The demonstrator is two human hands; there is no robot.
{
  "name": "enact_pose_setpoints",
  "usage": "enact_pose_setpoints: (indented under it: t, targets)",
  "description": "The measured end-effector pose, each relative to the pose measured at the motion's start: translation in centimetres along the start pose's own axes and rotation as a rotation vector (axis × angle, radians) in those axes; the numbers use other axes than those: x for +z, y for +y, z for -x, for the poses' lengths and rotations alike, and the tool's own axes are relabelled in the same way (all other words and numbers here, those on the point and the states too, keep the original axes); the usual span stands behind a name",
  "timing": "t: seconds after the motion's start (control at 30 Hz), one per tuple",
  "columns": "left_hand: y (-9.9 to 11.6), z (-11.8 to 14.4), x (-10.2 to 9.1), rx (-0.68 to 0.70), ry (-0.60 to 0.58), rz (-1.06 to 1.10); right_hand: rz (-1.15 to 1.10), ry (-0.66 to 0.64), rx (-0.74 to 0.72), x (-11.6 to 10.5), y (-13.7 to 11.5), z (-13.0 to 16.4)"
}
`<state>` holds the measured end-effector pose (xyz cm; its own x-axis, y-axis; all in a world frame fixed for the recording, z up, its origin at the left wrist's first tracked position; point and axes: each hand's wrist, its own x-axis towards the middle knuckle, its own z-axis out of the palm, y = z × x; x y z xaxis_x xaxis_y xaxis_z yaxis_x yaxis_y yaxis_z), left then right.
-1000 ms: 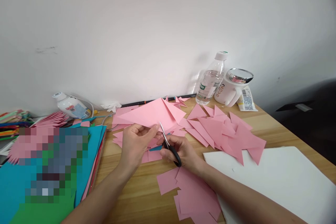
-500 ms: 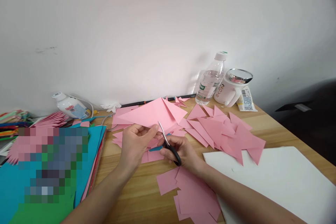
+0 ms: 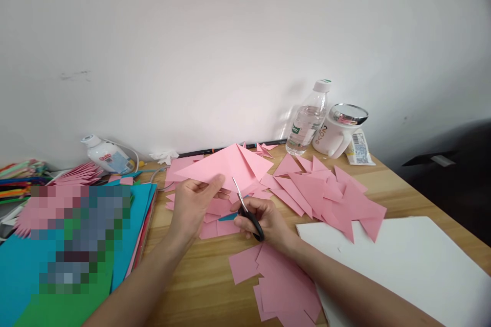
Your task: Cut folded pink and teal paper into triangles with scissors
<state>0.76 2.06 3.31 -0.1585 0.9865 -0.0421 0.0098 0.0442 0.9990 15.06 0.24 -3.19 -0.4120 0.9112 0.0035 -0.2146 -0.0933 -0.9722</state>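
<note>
My left hand [image 3: 194, 207] pinches the lower edge of a folded pink sheet of paper [image 3: 215, 166], thumb on top and fingers beneath. The sheet is raised above the table, with a pointed left end and a crease toward its right side. In my right hand [image 3: 264, 219] are black-handled scissors [image 3: 251, 222], their narrow metal blades pointing up and left over the paper's lower edge. From here I cannot tell whether the blades are closed on the paper. More pink paper pieces [image 3: 222, 209] lie under both hands, with a bit of blue among them.
Pink triangles [image 3: 326, 189] lie heaped to the right, beside a white board [image 3: 399, 260]. A water bottle [image 3: 307, 120] and a white mug [image 3: 335, 133] stand by the wall. Blue sheets [image 3: 140, 204] and a white bottle [image 3: 107, 153] are at left. Pink squares [image 3: 284, 286] lie in front.
My left hand has slid slightly left along the paper's edge, and its thumb has lifted a little. The right hand and scissors stay almost in place.
</note>
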Motion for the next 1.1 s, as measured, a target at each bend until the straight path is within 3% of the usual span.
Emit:
enact_pose_setpoints:
  t: [0.23, 1.1]
  targets:
    - [-0.13, 0.27, 0.18, 0.003, -0.085, -0.07, -0.078, 0.007, 0.059, -0.15, -0.05, -0.07]
    - [-0.64, 0.38, 0.16, -0.015, -0.112, -0.031, -0.063, 0.023, 0.06, -0.02, -0.14, -0.11]
